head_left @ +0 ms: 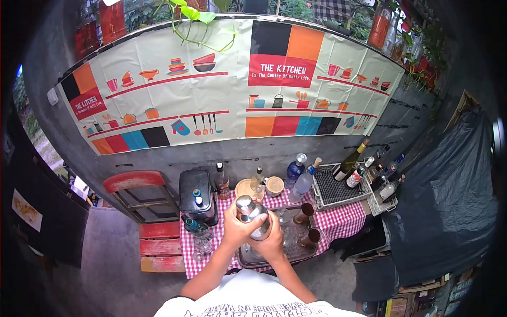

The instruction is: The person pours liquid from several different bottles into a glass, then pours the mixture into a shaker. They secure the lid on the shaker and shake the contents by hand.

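A shiny metal cocktail shaker (255, 216) with its domed cap on is held between both hands, above the near part of the table. My left hand (237, 226) wraps round its left side, fingers curled behind it. My right hand (270, 239) grips the right side and lower body, thumb lying across the metal. The shaker tilts a little. Below and beyond it is a dark tray (296, 258) bearing glassware and two brown cups (305, 212), which stand right of my right hand.
A red-checked cloth (346, 217) covers the table. Bottles, including a blue bottle (297, 169), line the back. A black container (195, 190) and several glasses are at left; a wire rack (335, 185) with bottles stands at right. A red chair (158, 230) is beside the table.
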Tool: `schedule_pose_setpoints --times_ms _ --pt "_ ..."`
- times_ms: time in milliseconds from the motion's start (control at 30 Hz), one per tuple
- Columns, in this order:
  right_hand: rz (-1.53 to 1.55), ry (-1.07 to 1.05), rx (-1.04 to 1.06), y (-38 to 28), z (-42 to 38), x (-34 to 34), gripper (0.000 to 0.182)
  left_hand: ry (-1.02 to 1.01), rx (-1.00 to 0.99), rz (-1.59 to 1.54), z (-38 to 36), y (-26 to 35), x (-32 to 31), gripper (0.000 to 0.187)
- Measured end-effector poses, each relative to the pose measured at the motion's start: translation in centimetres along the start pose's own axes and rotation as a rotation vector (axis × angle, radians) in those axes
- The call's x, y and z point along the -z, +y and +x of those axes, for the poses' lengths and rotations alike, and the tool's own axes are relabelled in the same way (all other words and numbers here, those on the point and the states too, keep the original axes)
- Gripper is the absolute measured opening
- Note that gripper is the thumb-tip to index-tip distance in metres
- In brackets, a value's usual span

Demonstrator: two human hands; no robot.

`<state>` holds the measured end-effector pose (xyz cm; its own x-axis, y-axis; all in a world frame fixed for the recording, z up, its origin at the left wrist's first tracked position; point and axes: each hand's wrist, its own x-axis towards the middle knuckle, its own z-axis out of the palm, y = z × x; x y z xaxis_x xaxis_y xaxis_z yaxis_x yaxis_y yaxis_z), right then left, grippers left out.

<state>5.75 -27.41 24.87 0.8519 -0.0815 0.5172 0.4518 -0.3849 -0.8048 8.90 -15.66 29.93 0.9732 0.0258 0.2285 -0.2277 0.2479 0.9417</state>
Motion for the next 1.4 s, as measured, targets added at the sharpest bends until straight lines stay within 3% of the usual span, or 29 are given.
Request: schedule_pose_setpoints --times_ms 200,433,567,633,700,733,767,833,867,1000,1167,1400 --pt "0.116 -0.024 -0.024 -1.1 0.3 0.7 0.087 -0.135 -0.003 -0.088 0.0 0.8 0.5 0.053" --pt "0.376 -0.200 -0.174 -1.4 0.9 2.4 0.083 -0.376 -0.069 -0.279 0.8 0.8 0.5 0.052" --pt "0.454 -0.201 -0.234 -1.6 1.4 3.2 0.081 -0.449 0.013 -0.265 1.9 0.3 0.0 0.054" --pt "0.470 -0.178 -0.214 -0.8 1.6 4.2 0.081 -0.449 0.034 -0.202 1.6 0.7 -1.5 0.057" --pt "0.287 -0.156 -0.121 1.0 2.3 5.6 0.082 -0.245 -0.050 0.065 1.3 2.0 -3.8 0.061" --pt "0.194 -0.126 -0.061 1.8 2.6 6.2 0.088 -0.208 0.013 0.137 1.0 2.6 -4.7 0.063" --pt "0.192 -0.116 -0.059 2.2 2.7 6.7 0.088 -0.218 0.011 0.137 0.9 2.2 -5.7 0.063" --pt "-0.097 -0.032 0.022 2.4 2.7 7.9 0.086 -0.003 0.015 0.185 0.4 1.3 -8.3 0.067" --pt "-0.091 0.006 0.045 2.8 2.6 8.2 0.086 0.066 -0.043 0.192 0.4 1.3 -9.6 0.055" --pt "-0.116 0.106 0.011 3.6 2.3 10.1 0.088 -0.034 0.083 0.033 1.7 -0.8 -11.9 0.036" --pt "-0.036 0.073 -0.015 3.8 2.2 14.6 0.090 -0.186 0.016 -0.011 0.8 0.3 -14.9 0.038" --pt "0.250 -0.221 -0.064 2.7 2.6 21.1 0.095 -0.314 -0.179 -0.046 -0.7 2.4 -18.8 0.043"
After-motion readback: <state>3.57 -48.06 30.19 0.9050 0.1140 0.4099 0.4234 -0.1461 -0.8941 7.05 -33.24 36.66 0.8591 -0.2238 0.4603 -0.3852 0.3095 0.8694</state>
